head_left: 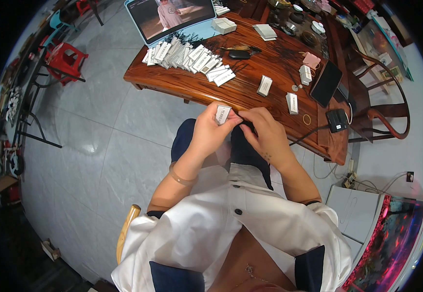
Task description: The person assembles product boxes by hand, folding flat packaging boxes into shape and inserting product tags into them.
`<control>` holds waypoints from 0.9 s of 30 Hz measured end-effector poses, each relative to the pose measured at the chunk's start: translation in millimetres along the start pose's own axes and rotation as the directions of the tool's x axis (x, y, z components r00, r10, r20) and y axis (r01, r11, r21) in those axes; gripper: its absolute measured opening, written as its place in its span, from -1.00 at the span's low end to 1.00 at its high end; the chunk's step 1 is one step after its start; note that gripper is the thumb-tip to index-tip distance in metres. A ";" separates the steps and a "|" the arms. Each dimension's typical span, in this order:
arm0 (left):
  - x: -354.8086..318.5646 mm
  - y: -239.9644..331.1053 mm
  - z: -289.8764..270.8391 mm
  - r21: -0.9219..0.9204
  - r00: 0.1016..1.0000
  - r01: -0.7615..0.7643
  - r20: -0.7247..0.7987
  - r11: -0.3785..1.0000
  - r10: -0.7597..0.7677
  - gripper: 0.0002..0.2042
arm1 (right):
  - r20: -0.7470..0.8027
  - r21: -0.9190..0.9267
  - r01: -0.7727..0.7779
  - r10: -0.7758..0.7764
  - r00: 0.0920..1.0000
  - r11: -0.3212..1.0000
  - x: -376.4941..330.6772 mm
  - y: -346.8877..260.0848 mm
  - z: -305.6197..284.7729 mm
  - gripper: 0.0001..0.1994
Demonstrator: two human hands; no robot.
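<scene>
Just in front of the table's near edge, my left hand is closed around small white printed tags, their faces turned up. How many it holds I cannot tell. My right hand is close beside it, thumb and fingers drawn together near the left thumb tip. Whatever those right fingers pinch is too small to make out. Beyond my hands, a long fanned row of similar white tags with black strings covers the table's left part. Two small stacks, one white stack and another white stack, lie nearer on the right.
The wooden table also carries a tablet, a black oval object, a phone, a black box with a cable and a rubber band. A wooden chair stands right; a red stool stands left.
</scene>
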State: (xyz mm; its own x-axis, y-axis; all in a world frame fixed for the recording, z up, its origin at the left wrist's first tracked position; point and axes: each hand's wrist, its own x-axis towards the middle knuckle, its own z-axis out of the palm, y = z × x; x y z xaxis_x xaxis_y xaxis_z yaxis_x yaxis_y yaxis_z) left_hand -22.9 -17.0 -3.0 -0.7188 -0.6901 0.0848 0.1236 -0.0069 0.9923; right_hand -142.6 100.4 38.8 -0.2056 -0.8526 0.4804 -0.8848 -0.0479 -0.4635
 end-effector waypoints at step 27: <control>-6.8 1.5 8.5 0.366 0.976 -0.209 0.028 0.907 0.214 -0.87 | -0.187 0.037 0.031 -0.024 0.982 0.999 23.0 -0.8 19.4 -0.89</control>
State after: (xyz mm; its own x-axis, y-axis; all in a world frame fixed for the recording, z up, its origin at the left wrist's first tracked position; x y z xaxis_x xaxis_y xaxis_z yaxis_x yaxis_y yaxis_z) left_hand -23.6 -6.2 -1.3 -0.6946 -0.6550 0.2975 0.0120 0.4030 0.9151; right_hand -138.5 70.8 35.7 -0.2590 -0.7386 0.6224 -0.8745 -0.0942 -0.4757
